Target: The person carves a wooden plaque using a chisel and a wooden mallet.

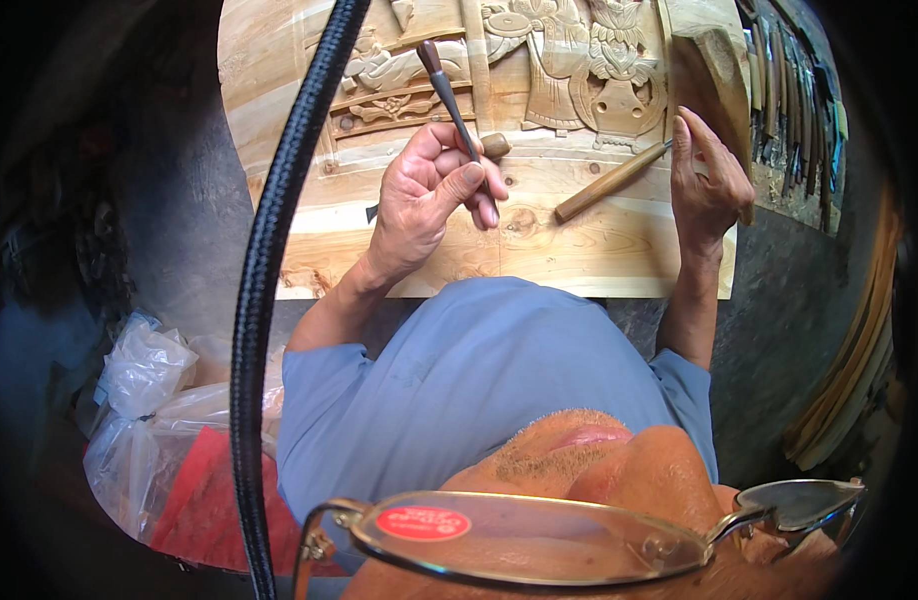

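My left hand (434, 190) pinches a slim dark carving tool (449, 95) with a short brown upper end, tilted above the board. Its lower tip shows below my fingers. Under that hand lies a chisel; its rounded wooden handle (496, 146) pokes out on one side. My right hand (711, 185) is closed around the lower part of a thick brown wooden mallet (714, 85), whose handle is mostly hidden by the fingers. Just left of it, a chisel with a long wooden handle (609, 183) rests on the board.
The pale wooden board (589, 255) carries relief carving (619, 75) of figures on its far part. Many chisels (794, 110) lie in a row at the far right. A black braided cable (279, 200) crosses the left side. Plastic bags (144, 380) and red material (214, 500) are at lower left.
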Available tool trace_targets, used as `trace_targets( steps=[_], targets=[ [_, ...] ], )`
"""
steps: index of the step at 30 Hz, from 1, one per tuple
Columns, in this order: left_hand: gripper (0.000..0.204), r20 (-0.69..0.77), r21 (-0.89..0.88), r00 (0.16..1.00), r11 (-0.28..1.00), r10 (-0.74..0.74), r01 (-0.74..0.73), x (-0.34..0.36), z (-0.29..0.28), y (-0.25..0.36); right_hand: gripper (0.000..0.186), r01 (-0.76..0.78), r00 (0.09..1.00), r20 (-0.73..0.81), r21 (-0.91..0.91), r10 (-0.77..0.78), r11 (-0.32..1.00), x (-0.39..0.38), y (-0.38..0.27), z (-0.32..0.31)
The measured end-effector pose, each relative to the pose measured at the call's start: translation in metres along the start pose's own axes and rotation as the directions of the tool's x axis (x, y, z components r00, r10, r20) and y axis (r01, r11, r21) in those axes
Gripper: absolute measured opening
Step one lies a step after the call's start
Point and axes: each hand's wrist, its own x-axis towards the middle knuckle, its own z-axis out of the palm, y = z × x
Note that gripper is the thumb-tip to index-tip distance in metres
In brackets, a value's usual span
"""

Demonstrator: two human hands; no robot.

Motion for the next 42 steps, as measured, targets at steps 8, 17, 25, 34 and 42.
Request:
trace_targets(
  steps=[8, 17, 25, 34, 42],
  targets=[
    [0.027, -0.15, 0.098, 0.986, 0.994, 0.069, -0.054, 0.016, -0.008, 0.001, 0.014, -0.034, 0.999, 0.023, 0.022, 0.034, 0.999, -0.001, 0.003, 0.002],
    [0.015, -0.167, 0.416, 0.974, 0.907, 0.152, -0.07, 0.018, -0.014, -0.01, 0.014, -0.061, 0.998, 0.025, 0.064, 0.059, 0.996, -0.006, 0.015, 0.009],
    [0.014, -0.179, 0.476, 0.981, 0.879, 0.081, 0.014, 0.008, -0.017, -0.017, 0.014, -0.053, 0.992, 0.118, 0.087, 0.042, 0.995, -0.006, 0.007, 0.005],
    [0.013, -0.18, 0.526, 0.976, 0.851, 0.123, -0.01, 0.003, -0.015, -0.014, 0.02, -0.14, 0.961, 0.233, -0.047, 0.147, 0.989, -0.012, 0.008, 0.006],
    [0.014, -0.189, 0.458, 0.962, 0.884, 0.195, -0.089, 0.008, -0.016, -0.01, 0.02, -0.157, 0.956, 0.238, -0.069, 0.169, 0.985, -0.012, 0.01, 0.006]
  ],
)
